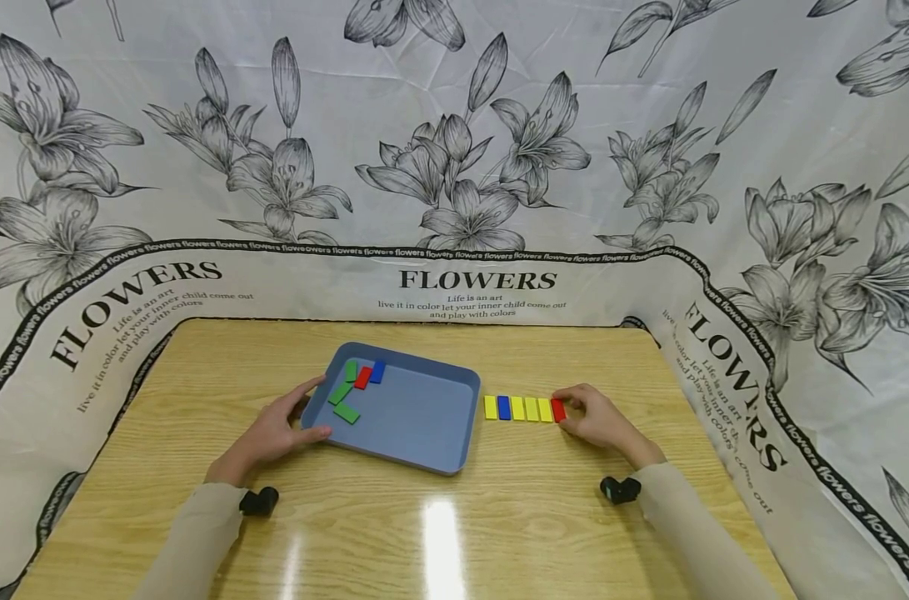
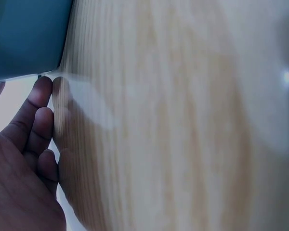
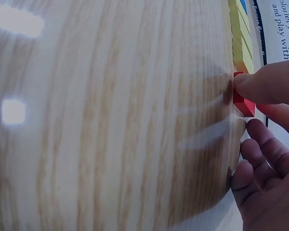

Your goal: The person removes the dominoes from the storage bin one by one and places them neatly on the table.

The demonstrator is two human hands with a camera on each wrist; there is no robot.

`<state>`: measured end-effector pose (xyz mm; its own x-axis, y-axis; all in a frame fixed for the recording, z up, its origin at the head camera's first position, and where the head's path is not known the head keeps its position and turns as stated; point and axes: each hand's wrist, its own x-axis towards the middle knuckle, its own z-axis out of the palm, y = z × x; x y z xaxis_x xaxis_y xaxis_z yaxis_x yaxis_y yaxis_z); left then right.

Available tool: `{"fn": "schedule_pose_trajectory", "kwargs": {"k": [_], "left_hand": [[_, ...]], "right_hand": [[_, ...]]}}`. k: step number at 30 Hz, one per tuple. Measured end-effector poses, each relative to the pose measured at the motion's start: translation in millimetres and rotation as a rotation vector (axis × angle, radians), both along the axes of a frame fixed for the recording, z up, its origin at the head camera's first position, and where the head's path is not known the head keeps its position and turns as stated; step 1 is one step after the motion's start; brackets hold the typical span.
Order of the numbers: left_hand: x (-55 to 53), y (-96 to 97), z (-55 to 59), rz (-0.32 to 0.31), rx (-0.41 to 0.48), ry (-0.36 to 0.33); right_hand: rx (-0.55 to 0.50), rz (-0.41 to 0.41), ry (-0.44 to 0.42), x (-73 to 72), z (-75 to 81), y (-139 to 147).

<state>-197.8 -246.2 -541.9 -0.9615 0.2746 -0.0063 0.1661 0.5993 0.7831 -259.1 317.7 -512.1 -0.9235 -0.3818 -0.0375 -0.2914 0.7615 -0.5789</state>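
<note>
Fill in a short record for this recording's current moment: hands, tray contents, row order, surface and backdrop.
Left hand: holds the tray at its left end
Right hand: pinches the red end block
In tray: three green blocks, one red block, one blue block
Row, left to right: yellow, blue, three yellow, red
Row position: right of tray
Surface: wooden table
Backdrop: flower-print cloth

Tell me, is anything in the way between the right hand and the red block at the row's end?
Nothing visible is: the right hand pinches the red block directly. The nearest yellow block lies on the side toward the tray.
</note>
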Motion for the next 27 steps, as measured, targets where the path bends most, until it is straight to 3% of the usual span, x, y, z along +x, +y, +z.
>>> {"fn": "schedule_pose_trajectory", "kwargs": {"k": [9,15,27], "left_hand": [[0.8,-0.6,1.4,-0.001,-0.001,-0.001],[1.2,-1.7,5.5,0.003,-0.003,0.000],[0.9,0.8,4.9,-0.005,0.002,-0.010]], "right_hand": [[-0.046,-0.051,-0.026,-0.7,0.1,4.6],[-0.114,-0.096,-0.024,-4.6,12.6,-6.6],[-0.180,0.000,-0.012,-18.2,42.3,-54.7]]}}
